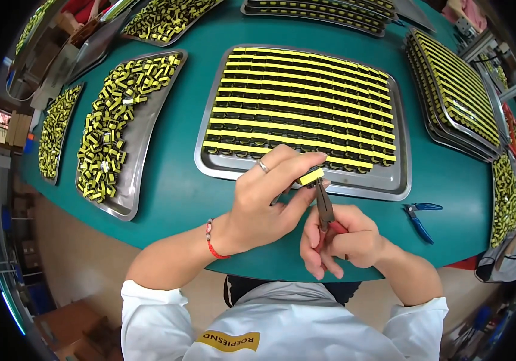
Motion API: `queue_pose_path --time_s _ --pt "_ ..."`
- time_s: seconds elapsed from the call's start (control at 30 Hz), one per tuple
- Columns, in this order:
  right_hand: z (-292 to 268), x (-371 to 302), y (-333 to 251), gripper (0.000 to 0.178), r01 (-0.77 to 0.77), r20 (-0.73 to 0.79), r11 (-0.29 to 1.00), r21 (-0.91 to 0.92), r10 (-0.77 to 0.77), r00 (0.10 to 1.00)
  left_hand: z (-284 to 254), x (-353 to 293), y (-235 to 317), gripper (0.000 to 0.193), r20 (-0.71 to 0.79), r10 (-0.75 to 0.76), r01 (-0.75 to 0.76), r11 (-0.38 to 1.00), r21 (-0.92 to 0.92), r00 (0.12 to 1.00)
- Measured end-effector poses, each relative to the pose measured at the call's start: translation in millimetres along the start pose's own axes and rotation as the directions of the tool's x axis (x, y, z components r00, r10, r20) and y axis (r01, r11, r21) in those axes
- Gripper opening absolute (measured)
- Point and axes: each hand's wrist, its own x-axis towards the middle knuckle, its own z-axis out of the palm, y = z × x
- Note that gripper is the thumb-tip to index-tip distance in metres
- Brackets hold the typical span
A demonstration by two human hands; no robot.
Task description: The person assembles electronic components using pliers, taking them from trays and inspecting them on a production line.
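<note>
Between the thumb and fingers of my left hand (270, 195) is a small black part with a yellow top (311, 176). My right hand (345, 237) grips red-handled long-nose pliers (325, 207), whose jaws point up and meet the underside of that part. Whether the jaws are closed on it is hidden by my fingers. Just beyond both hands is a metal tray (402, 180) with the same kind of parts set in neat rows, yellow sides up. The nearest row stops short of the tray's right side.
To the left, a metal tray (134, 156) holds a loose heap of these parts. Blue-handled cutters (419, 219) lie on the green table (177, 198) at right. Stacked filled trays (456, 90) stand at the far right. More trays and other people are around the table's far edges.
</note>
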Motion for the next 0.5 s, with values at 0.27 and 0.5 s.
queue_pose_path --time_s 0.27,0.5 --pt "2 1 -1 0.038 -0.012 -0.042 0.999 -0.048 0.01 0.999 -2 1 -1 0.04 0.058 -0.065 0.069 0.995 -0.075 0.996" --pt "2 3 3 0.039 -0.008 -0.07 1.0 0.029 0.01 0.997 1 1 -5 0.041 0.04 0.003 -0.001 0.999 -0.042 0.999"
